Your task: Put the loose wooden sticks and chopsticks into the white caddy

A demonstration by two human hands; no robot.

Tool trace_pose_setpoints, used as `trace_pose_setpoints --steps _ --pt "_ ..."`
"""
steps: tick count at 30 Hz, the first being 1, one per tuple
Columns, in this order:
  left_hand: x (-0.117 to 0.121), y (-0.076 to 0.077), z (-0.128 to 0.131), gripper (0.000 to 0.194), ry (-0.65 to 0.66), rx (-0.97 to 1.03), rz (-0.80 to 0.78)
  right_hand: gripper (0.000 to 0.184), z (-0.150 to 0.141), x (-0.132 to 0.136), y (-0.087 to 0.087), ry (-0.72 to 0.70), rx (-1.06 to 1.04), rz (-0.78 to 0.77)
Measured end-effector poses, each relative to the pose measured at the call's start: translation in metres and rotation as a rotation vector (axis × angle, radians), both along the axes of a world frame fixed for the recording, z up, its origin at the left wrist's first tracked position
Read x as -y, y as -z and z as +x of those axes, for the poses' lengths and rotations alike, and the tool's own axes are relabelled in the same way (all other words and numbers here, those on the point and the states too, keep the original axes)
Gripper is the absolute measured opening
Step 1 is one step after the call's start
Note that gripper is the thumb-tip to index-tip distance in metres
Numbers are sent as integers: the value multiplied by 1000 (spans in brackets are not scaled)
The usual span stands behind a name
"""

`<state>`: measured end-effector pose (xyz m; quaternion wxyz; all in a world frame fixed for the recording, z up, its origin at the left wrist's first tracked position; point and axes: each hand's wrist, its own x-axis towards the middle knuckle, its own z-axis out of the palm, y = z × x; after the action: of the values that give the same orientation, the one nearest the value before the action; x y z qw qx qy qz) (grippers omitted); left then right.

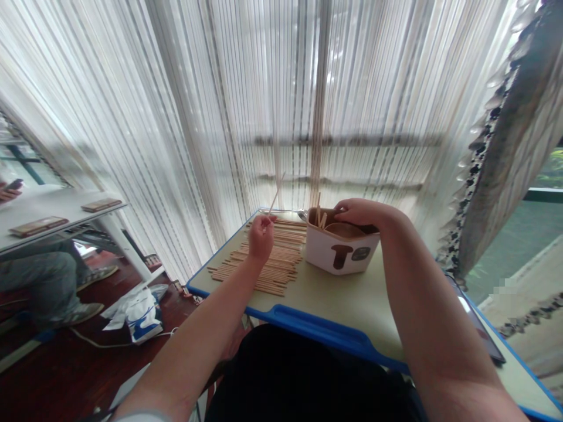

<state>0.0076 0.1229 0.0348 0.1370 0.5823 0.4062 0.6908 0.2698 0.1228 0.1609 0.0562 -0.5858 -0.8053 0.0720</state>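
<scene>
The left hand (261, 235) pinches one thin stick (277, 194), pointing upward, above the laid sticks (275, 264) on the table (336, 305). The right hand (359, 211) bends over the white box (320, 249); its grip I cannot tell. Brown T-like mark (339, 256); dark label (361, 254) unreadable.

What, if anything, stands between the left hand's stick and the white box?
Nothing visible stands between the stick in the left hand and the white box; loose sticks lie flat below. The right hand partly covers the box's opening.
</scene>
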Motion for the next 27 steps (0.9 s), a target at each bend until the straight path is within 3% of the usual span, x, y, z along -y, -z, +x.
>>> trace_pose_setpoints --steps 4,9,15,20,27 --pt "-4 -1 -1 3 135 136 -116 40 -4 -7 0 36 -127 215" --pt "-5 -3 2 15 317 300 -212 34 -15 0 -5 -55 -365 346" --pt "-2 -6 2 19 496 466 -337 34 -26 -5 5 -105 -662 365" --pt "2 -11 -1 15 653 532 -416 37 -32 -17 19 -125 -743 408" --pt "6 -11 0 16 723 487 -420 11 -38 -18 17 -66 -1088 363"
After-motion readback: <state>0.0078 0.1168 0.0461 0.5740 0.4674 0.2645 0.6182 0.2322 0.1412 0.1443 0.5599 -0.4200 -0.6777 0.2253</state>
